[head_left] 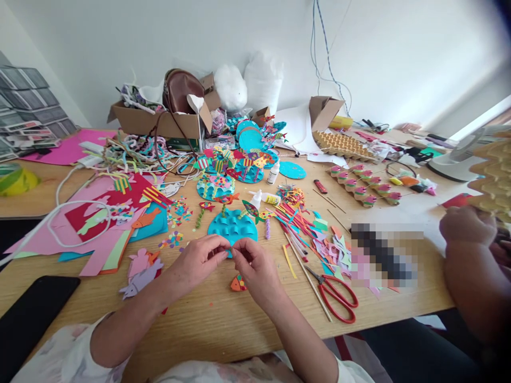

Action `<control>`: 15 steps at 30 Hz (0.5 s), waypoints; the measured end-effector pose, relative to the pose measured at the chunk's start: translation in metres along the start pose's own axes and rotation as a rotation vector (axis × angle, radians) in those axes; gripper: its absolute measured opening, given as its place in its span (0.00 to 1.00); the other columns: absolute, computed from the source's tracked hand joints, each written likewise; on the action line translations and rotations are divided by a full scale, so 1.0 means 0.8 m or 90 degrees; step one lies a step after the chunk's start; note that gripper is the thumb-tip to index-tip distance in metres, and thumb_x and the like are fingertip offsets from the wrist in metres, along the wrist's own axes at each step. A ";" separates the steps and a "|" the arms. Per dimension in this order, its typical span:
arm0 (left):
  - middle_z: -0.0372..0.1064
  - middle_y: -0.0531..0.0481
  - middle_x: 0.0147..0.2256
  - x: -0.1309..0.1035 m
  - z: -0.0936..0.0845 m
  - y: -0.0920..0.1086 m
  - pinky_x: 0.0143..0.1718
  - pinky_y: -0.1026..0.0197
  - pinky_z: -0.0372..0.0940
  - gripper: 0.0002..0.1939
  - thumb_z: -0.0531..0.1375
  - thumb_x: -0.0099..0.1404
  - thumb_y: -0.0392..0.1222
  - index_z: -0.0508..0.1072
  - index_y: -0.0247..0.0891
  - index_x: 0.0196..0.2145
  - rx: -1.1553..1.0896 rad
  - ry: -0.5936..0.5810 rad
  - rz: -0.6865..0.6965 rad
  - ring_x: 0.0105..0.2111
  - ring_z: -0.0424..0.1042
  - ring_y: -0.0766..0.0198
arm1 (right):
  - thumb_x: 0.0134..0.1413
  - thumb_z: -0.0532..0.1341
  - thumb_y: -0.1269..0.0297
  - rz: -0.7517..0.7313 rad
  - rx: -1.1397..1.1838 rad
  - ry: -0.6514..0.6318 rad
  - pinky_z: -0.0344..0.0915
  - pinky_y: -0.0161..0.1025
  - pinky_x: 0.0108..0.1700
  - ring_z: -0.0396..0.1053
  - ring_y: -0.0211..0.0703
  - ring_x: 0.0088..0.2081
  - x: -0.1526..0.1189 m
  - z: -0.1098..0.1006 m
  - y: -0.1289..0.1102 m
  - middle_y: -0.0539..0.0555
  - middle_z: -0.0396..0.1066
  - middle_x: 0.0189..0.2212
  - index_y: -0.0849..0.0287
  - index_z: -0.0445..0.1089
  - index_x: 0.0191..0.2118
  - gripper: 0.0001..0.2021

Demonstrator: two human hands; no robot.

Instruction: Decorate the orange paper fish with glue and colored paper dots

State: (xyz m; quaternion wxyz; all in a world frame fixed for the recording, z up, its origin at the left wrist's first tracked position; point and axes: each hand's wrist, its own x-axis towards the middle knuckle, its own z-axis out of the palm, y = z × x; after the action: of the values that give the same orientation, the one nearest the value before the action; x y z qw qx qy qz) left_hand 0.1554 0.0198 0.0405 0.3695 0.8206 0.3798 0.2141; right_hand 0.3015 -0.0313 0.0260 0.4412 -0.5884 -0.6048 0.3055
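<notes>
Near one blue base (233, 224), two hands (204, 259) (257, 266) close together, grip unclear; rightward, one pair of scissors (324, 280).

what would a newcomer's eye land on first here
Probably the bright blue bumpy base at the centre, just beyond the left hand and right hand, held close together. Red-handled scissors stand out to the right, near the front edge of the table, as does the brown bag seemingly inside the cardboard box, back left.

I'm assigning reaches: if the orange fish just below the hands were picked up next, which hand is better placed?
Probably the right hand: it is nearest the orange fish, overlapping its edge in view, while the left hand sits farther to the left. Whether either holds anything is unclear.
</notes>
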 end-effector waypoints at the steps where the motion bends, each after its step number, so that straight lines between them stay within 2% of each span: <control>1: 0.70 0.51 0.31 0.000 0.002 0.001 0.34 0.65 0.60 0.08 0.52 0.59 0.38 0.70 0.38 0.32 0.002 0.015 0.005 0.32 0.68 0.64 | 0.51 0.53 0.69 -0.023 -0.028 0.013 0.58 0.32 0.26 0.63 0.36 0.24 -0.001 0.001 0.001 0.48 0.65 0.20 0.58 0.64 0.26 0.06; 4: 0.68 0.52 0.28 0.001 0.008 0.001 0.32 0.66 0.59 0.07 0.52 0.59 0.37 0.68 0.38 0.28 0.008 0.043 0.008 0.30 0.67 0.65 | 0.52 0.53 0.70 -0.069 -0.084 0.035 0.59 0.33 0.30 0.65 0.38 0.28 -0.005 0.003 0.004 0.50 0.68 0.24 0.58 0.64 0.27 0.06; 7: 0.66 0.53 0.26 0.002 0.011 0.001 0.30 0.66 0.58 0.07 0.51 0.59 0.37 0.67 0.37 0.26 -0.002 0.040 -0.008 0.29 0.66 0.65 | 0.52 0.53 0.70 -0.072 -0.091 0.035 0.59 0.33 0.30 0.65 0.38 0.28 -0.007 0.004 0.005 0.51 0.68 0.24 0.58 0.64 0.28 0.06; 15: 0.65 0.55 0.24 0.002 0.009 0.005 0.28 0.67 0.57 0.07 0.51 0.58 0.38 0.67 0.38 0.26 -0.033 -0.004 -0.033 0.27 0.64 0.66 | 0.50 0.53 0.68 0.031 -0.025 0.005 0.55 0.31 0.24 0.60 0.35 0.22 -0.005 -0.007 0.004 0.47 0.62 0.19 0.59 0.64 0.27 0.05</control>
State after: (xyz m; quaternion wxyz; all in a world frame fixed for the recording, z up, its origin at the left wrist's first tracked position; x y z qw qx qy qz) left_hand 0.1628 0.0166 0.0392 0.3975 0.8012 0.3942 0.2115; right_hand 0.3077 -0.0358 0.0250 0.4242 -0.6126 -0.5946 0.3020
